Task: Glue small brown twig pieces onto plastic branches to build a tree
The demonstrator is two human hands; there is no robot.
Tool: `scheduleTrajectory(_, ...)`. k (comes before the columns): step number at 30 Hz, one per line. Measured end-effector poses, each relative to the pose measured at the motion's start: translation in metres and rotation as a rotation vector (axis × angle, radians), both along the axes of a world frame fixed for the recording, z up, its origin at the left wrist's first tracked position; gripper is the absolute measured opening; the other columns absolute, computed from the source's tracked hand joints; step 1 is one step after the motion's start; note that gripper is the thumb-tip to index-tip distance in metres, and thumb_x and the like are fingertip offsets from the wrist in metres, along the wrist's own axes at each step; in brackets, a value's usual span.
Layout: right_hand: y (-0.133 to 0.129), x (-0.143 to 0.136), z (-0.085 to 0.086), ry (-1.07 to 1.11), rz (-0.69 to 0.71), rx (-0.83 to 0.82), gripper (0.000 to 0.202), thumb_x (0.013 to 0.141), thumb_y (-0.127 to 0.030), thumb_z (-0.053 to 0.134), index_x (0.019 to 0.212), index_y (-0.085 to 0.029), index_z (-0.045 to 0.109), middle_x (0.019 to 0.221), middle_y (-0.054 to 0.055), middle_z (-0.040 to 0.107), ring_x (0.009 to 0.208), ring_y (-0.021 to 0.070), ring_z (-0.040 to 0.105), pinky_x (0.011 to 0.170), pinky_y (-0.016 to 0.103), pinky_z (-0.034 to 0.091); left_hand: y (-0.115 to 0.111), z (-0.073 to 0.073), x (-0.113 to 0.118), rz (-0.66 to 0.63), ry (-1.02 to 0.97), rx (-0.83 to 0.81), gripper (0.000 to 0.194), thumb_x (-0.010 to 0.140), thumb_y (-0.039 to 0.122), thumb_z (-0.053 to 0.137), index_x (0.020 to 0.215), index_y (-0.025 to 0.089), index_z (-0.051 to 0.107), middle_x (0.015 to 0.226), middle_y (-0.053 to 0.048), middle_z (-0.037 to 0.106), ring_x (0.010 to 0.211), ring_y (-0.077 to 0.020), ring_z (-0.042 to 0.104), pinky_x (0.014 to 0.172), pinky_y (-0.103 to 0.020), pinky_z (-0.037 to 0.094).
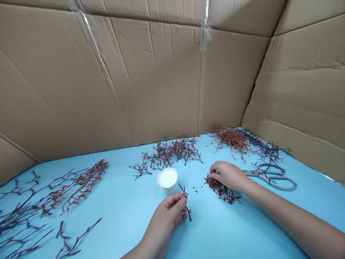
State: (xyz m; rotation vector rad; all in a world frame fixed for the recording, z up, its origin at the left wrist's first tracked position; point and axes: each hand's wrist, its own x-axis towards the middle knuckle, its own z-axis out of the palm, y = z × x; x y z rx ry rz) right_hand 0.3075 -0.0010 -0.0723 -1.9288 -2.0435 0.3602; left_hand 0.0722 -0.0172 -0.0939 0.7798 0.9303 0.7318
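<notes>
Near the front middle, my left hand (171,212) pinches a small dark branched twig (188,212) between thumb and fingers, its tips sticking out above and below. Just beyond it stands a white cup (167,180) with white contents. To the right, my right hand (229,175) reaches over a pile of short reddish-brown twig pieces (222,191). Its fingertips are drawn together at the pile's left edge; whatever they hold is too small to make out. A few tiny crumbs lie between the two hands.
Metal scissors (272,175) lie beyond my right forearm. Assembled branched twigs (172,153) sit behind the cup. Thin brown stems (233,138) and dark branches (265,145) are heaped at the back right. More branches (24,212) spread over the left. Cardboard walls (161,82) enclose the blue tabletop (121,223).
</notes>
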Motion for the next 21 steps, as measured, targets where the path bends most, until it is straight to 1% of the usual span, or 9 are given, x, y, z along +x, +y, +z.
scheduleTrajectory(5,0.001,0.001,-0.005,-0.011,0.009,0.009,0.017,0.078,-0.022,0.051,0.076,-0.021,0.067,0.086,0.004,0.065,0.082,0.0205,0.057,0.07,0.028,0.037,0.0,-0.003,0.0,-0.023,-0.005,0.009,0.017,0.069,0.031,0.067,0.072,0.015,0.06,0.066,0.002,0.049,0.06,-0.0079,0.045,0.064,-0.023,0.042)
scheduleTrajectory(8,0.002,0.002,-0.006,-0.013,0.005,0.024,0.016,0.078,-0.025,0.052,0.076,-0.021,0.067,0.085,0.005,0.065,0.081,0.0207,0.058,0.069,0.029,0.037,0.0,-0.003,0.0,-0.023,0.001,0.014,0.017,0.068,0.03,0.067,0.071,0.015,0.06,0.065,0.003,0.049,0.059,-0.0081,0.045,0.063,-0.023,0.042)
scheduleTrajectory(11,0.003,0.002,-0.007,-0.007,0.012,0.04,0.014,0.076,-0.022,0.053,0.074,-0.021,0.067,0.082,0.004,0.064,0.078,0.0202,0.058,0.068,0.028,0.038,0.0,-0.002,0.001,-0.023,0.013,0.025,0.018,0.067,0.031,0.068,0.071,0.015,0.06,0.065,0.002,0.049,0.059,-0.0088,0.045,0.064,-0.024,0.041)
scheduleTrajectory(13,0.003,0.0,-0.006,-0.002,0.007,0.071,0.015,0.077,-0.02,0.052,0.073,-0.02,0.066,0.082,0.005,0.063,0.08,0.0208,0.057,0.07,0.03,0.038,-0.001,-0.001,0.001,-0.019,0.022,0.03,0.019,0.066,0.032,0.068,0.07,0.015,0.06,0.065,0.002,0.049,0.06,-0.0095,0.045,0.064,-0.024,0.041)
scheduleTrajectory(16,-0.003,-0.011,0.001,0.01,-0.018,0.156,0.016,0.081,-0.019,0.047,0.077,-0.019,0.063,0.09,0.007,0.061,0.089,0.0222,0.053,0.077,0.032,0.037,-0.001,0.001,0.001,-0.022,0.029,0.04,0.019,0.067,0.032,0.067,0.071,0.015,0.06,0.065,0.002,0.049,0.06,-0.0098,0.044,0.064,-0.025,0.04)
scheduleTrajectory(18,-0.013,-0.024,0.006,0.09,0.016,0.243,0.015,0.083,-0.019,0.045,0.081,-0.02,0.06,0.092,0.006,0.059,0.091,0.0209,0.051,0.08,0.033,0.037,-0.002,0.0,0.001,-0.037,0.03,0.055,0.019,0.067,0.033,0.066,0.071,0.015,0.06,0.065,0.002,0.048,0.059,-0.0098,0.044,0.063,-0.025,0.039)
scheduleTrajectory(20,-0.024,-0.039,0.009,0.279,0.129,0.322,0.013,0.084,-0.019,0.046,0.08,-0.021,0.057,0.088,0.005,0.058,0.087,0.0188,0.052,0.078,0.031,0.039,-0.001,-0.001,0.001,-0.056,0.031,0.076,0.02,0.069,0.034,0.065,0.071,0.015,0.06,0.064,0.002,0.048,0.059,-0.0098,0.044,0.063,-0.024,0.039)
scheduleTrajectory(21,-0.03,-0.046,0.008,0.367,0.179,0.331,0.012,0.084,-0.018,0.046,0.079,-0.022,0.056,0.086,0.004,0.057,0.084,0.0181,0.052,0.076,0.03,0.04,-0.001,-0.002,0.001,-0.065,0.033,0.087,0.02,0.069,0.034,0.065,0.071,0.015,0.06,0.063,0.002,0.048,0.059,-0.0099,0.043,0.062,-0.024,0.038)
